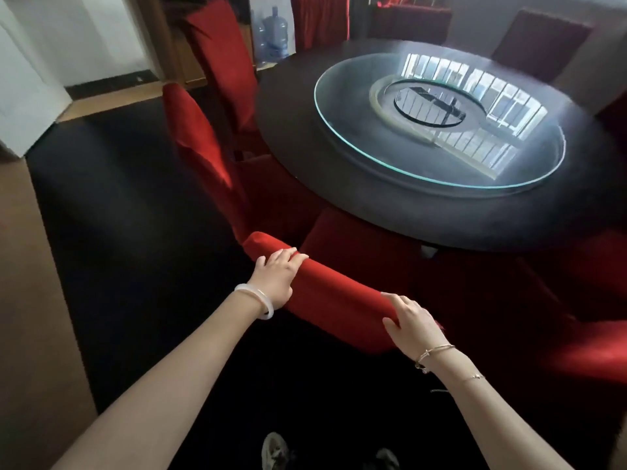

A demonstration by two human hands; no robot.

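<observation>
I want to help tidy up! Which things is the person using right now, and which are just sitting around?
In use: red chair back, gripped by left hand and right hand.
Just there: round table, glass turntable, other red chairs, water bottles.

A red-covered chair (334, 295) stands at the near edge of the round dark bench (339, 188), its seat toward the rim. The left grip (276, 278) curls over the top of its back, and the right grip (412, 320) clasps the same top farther along. A glass turntable (529, 171) lies on the bench's middle. Two more red chairs (203, 144) stand at the bench's left side, with water bottles (275, 32) beyond its far left edge.
</observation>
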